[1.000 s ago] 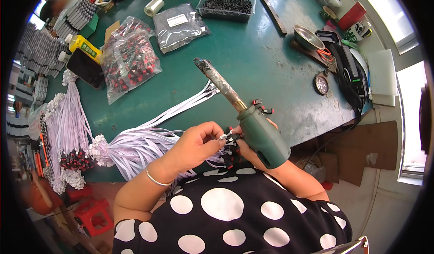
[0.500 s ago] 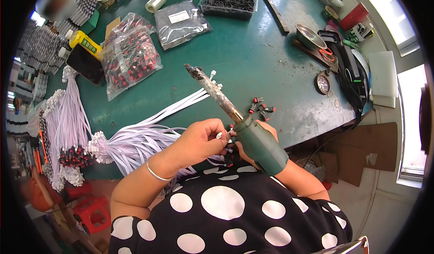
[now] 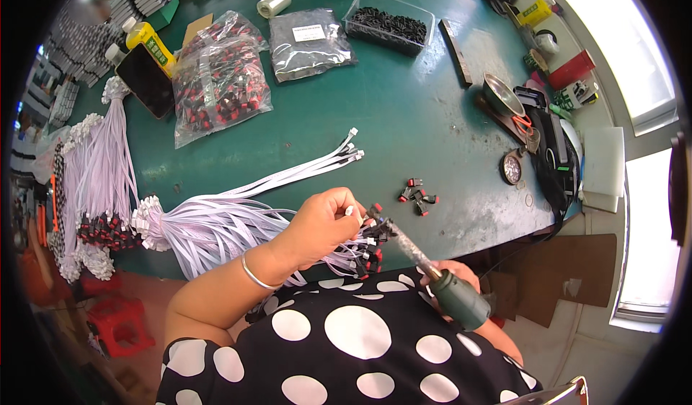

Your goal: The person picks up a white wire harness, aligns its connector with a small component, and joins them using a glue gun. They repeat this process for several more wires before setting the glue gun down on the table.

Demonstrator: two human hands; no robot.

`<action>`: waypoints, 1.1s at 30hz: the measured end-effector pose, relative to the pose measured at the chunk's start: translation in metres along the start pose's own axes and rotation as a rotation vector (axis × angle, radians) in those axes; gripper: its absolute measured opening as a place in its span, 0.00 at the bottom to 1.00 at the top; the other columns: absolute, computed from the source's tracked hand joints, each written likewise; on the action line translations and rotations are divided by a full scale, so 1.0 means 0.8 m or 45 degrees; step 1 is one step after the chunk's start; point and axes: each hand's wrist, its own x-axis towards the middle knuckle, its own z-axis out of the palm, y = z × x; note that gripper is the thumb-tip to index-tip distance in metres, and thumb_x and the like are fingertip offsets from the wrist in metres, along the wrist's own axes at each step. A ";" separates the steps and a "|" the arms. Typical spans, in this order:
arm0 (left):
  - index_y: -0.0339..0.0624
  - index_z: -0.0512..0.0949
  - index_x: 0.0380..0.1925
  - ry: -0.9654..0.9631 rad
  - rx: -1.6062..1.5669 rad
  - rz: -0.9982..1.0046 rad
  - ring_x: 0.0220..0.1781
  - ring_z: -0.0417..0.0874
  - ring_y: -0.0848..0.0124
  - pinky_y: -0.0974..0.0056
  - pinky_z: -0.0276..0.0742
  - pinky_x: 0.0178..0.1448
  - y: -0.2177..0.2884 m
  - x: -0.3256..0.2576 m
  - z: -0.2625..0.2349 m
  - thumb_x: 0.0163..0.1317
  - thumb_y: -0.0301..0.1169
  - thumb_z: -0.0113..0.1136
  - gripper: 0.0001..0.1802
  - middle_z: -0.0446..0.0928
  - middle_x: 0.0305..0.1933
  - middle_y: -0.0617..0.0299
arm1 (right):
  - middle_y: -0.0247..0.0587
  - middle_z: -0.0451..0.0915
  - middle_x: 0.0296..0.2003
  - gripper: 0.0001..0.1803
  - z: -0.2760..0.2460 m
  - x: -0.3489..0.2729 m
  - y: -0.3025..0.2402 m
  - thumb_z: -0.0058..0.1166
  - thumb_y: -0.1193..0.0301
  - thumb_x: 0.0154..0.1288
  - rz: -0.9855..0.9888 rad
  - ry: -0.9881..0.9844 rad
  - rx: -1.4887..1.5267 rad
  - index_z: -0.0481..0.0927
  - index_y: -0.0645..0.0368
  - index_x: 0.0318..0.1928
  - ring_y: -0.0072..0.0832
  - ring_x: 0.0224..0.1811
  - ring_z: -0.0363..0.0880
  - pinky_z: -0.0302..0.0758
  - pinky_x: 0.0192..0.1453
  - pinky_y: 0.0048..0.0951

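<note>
While left fingers (image 3: 340, 198) tight on connector (image 3: 349, 211), right fingers (image 3: 458, 269) half-hidden around green tool (image 3: 461, 302), plugs (image 3: 421, 204) beyond.

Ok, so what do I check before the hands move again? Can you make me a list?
1. Right hand holding the green-handled tool: ok.
2. Left hand pinching a small white connector: ok.
3. Tool tip well away from the left hand: not ok, it's close.
4. Tool cool enough to touch: cannot tell.
5. Loose black-and-red connectors on the table, apart from the tool: ok.
6. Clear plastic bag away from the tip: ok.
</note>
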 end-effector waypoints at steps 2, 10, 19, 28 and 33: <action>0.38 0.67 0.24 -0.003 0.014 0.004 0.26 0.70 0.82 0.76 0.67 0.30 0.002 0.003 0.001 0.61 0.26 0.50 0.08 0.73 0.34 0.58 | 0.47 0.77 0.31 0.22 -0.033 0.012 0.004 0.58 0.75 0.43 -0.658 -0.480 -1.144 0.71 0.67 0.43 0.33 0.25 0.76 0.74 0.29 0.28; 0.38 0.69 0.25 0.048 -0.044 -0.021 0.27 0.69 0.79 0.74 0.68 0.34 0.000 0.002 0.001 0.53 0.18 0.49 0.03 0.69 0.35 0.56 | 0.43 0.77 0.27 0.13 -0.051 0.014 0.017 0.53 0.78 0.43 -0.642 -0.510 -1.044 0.72 0.63 0.35 0.33 0.25 0.77 0.74 0.30 0.30; 0.38 0.68 0.25 0.052 -0.009 -0.002 0.28 0.69 0.79 0.74 0.68 0.33 -0.003 0.004 0.001 0.54 0.19 0.51 0.04 0.69 0.34 0.59 | 0.52 0.75 0.22 0.20 -0.041 0.011 0.015 0.48 0.66 0.61 -0.688 -0.485 -1.383 0.70 0.73 0.45 0.39 0.22 0.77 0.76 0.22 0.34; 0.38 0.68 0.25 0.059 0.057 -0.033 0.29 0.70 0.79 0.74 0.68 0.32 -0.005 0.004 -0.001 0.54 0.19 0.51 0.03 0.69 0.34 0.60 | 0.43 0.78 0.25 0.19 -0.030 0.006 0.045 0.53 0.66 0.58 -0.858 -0.130 -0.911 0.73 0.67 0.46 0.30 0.29 0.78 0.74 0.35 0.26; 0.37 0.68 0.25 0.000 0.070 -0.055 0.29 0.68 0.80 0.75 0.67 0.33 0.001 -0.001 0.002 0.52 0.18 0.51 0.04 0.70 0.34 0.59 | 0.43 0.80 0.29 0.20 -0.001 0.010 0.012 0.53 0.65 0.59 -0.332 0.221 -0.374 0.72 0.65 0.49 0.25 0.28 0.78 0.73 0.32 0.22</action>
